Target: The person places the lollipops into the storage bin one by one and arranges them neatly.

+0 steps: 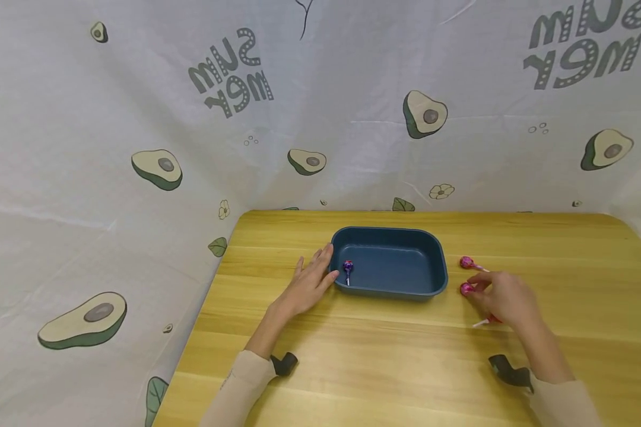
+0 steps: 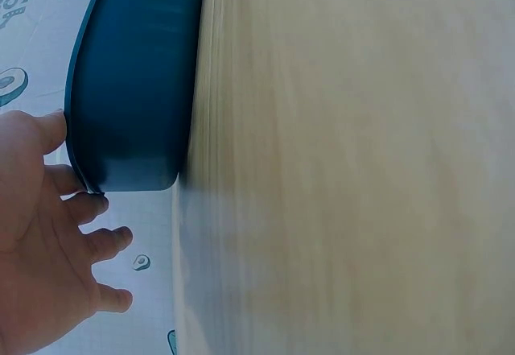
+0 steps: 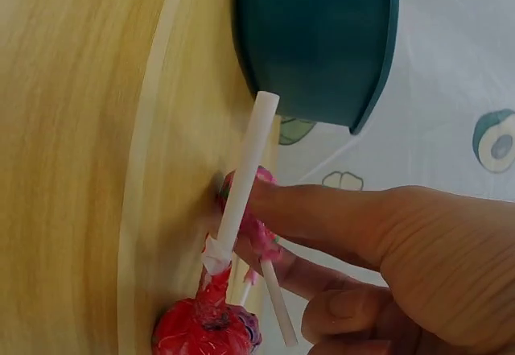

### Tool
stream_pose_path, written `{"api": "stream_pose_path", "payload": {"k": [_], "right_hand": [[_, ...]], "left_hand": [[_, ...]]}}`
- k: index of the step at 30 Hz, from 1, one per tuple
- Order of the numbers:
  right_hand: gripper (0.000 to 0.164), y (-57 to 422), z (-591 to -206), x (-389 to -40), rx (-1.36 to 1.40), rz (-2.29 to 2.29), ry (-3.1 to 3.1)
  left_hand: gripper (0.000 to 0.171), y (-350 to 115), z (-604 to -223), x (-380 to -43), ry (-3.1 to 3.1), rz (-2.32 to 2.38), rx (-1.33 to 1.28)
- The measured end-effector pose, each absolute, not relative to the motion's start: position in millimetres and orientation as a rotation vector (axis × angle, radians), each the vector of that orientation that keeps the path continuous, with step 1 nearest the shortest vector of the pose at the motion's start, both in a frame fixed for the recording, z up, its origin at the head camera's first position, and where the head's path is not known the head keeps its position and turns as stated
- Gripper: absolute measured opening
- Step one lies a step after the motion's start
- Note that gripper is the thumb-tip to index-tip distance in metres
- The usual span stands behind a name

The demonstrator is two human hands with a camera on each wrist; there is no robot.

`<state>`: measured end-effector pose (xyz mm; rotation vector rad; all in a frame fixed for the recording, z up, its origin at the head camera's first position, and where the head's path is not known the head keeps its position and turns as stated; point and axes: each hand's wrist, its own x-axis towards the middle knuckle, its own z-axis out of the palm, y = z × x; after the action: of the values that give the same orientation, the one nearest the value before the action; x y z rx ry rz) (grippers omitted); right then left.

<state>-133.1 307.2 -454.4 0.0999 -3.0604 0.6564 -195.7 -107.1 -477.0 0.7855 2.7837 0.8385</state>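
Observation:
A dark blue rectangular tray (image 1: 392, 293) stands on the wooden table, and a purple lollipop (image 1: 348, 267) lies inside at its left end. My left hand (image 1: 305, 289) rests against the tray's left rim with fingers spread. To the right of the tray, my right hand (image 1: 508, 300) pinches a pink lollipop (image 1: 465, 289) by its wrapped head between thumb and finger; its white stick points back under the palm in the right wrist view. Just behind it lies another pink lollipop (image 1: 466, 262). A red lollipop (image 3: 201, 327) lies nearer me, partly covered by the right hand in the head view.
The wooden table (image 1: 384, 362) has rounded far corners. Behind and to the left of it hangs a white cloth (image 1: 352, 77) printed with avocados and lettering. Dark wrist mounts (image 1: 284, 363) sit at both of my sleeves.

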Motion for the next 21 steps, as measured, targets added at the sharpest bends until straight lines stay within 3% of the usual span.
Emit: {"api": "stream_pose_path", "payload": {"k": [10, 21], "right_hand": [[0.036, 304.5, -459.2, -136.1, 0.140, 0.726, -3.082], [0.026, 305.2, -460.3, -135.4, 0.187, 0.852, -3.073]], "left_hand": [[0.070, -106.5, -476.1, -195.9, 2.788, 0.830, 0.788], [0.069, -107.3, -475.3, -195.9, 2.789, 0.834, 0.795]]}}
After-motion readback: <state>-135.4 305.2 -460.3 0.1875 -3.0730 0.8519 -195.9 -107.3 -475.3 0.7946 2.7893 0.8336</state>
